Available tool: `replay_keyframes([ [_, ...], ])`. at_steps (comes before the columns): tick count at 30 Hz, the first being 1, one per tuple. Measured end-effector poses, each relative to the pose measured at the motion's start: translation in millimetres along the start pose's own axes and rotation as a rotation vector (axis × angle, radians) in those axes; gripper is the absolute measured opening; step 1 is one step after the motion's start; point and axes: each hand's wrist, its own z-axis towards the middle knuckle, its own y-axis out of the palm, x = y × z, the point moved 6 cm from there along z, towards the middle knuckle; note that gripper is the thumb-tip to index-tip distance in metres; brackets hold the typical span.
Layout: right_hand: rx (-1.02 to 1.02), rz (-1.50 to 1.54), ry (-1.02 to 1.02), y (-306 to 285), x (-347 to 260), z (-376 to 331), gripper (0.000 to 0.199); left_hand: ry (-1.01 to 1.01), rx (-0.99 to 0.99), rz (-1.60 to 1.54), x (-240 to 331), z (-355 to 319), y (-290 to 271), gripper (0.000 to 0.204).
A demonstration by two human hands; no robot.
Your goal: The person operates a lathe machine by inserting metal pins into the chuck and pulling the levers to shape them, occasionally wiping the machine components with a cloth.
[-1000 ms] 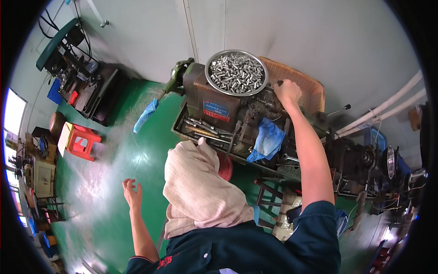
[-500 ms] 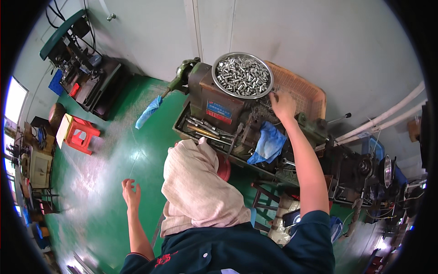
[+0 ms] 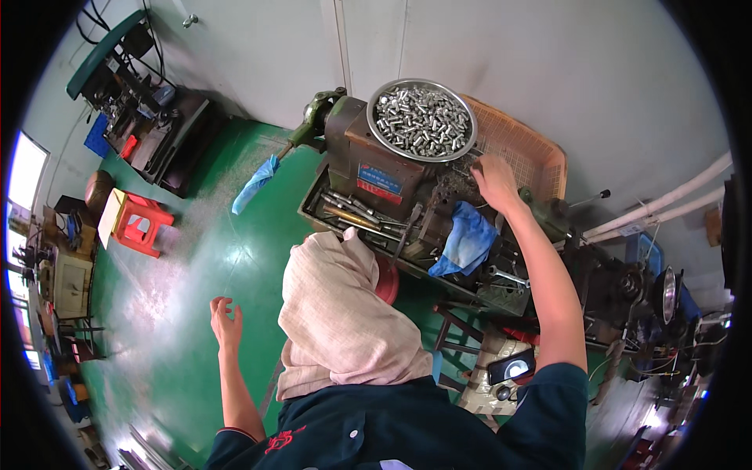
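Observation:
My right hand [image 3: 495,182] reaches down beside the rim of a round metal bowl [image 3: 472,145] heaped with small shiny metal pins [image 3: 421,121]. Its thumb and fingers come together over dark metal shavings [image 3: 454,186] on the bench machine [image 3: 364,157]; whatever is between the fingertips is too small to make out. Off to the left, my left hand [image 3: 225,321] hangs over the floor, fingers loosely bent and apart, holding nothing. Nearest my right forearm, a blue rag [image 3: 468,239] drapes over a machine part.
An orange-brown plastic basket [image 3: 558,168] stands behind the bowl. Rods and tools fill a tray [image 3: 348,215]; a wrench [image 3: 509,276] lies at right. Beige cloth [image 3: 337,313] covers my lap. A phone [image 3: 511,366] rests by my right elbow. A red stool [image 3: 142,223] stands left.
The view has shifted slightly, so the bowl and bench sit a little farther right. My right hand stays by the bowl's rim, and my left hand hangs about as before.

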Motion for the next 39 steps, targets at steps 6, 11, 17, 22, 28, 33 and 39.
replay_keyframes([
  [6, -0.35, -0.044, 0.359, 52.2, 67.6, 24.4, 0.035, 0.032, 0.009, -0.014, 2.7, 2.7, 3.0, 0.019],
  [11, -0.106, -0.087, 0.256, 22.6, 24.2, 7.9, 0.027, 0.02, 0.025, -0.01, -8.6, -9.9, 2.3, 0.018],
  [17, 0.165, -0.243, -0.183, -12.7, -29.8, -32.0, 0.025, -0.007, 0.0, -0.004, -14.8, -13.5, 4.8, 0.019],
  [22, 0.127, -0.209, -0.117, -4.6, -14.2, -10.5, 0.023, 0.015, 0.0, 0.0, -1.9, -8.2, 3.6, 0.019],
  [28, -0.404, -0.136, 0.329, 34.4, 36.4, 25.7, 0.035, 0.023, 0.027, -0.013, 1.2, -2.2, 2.8, 0.019],
  [33, -0.402, -0.108, 0.521, 43.0, 59.6, 28.2, 0.038, 0.027, 0.028, -0.027, -3.0, -5.6, 2.0, 0.018],
  [39, 0.001, -0.199, 0.108, 0.5, -9.0, -3.7, 0.021, -0.005, 0.04, -0.03, -14.3, -19.7, -7.0, 0.019],
])
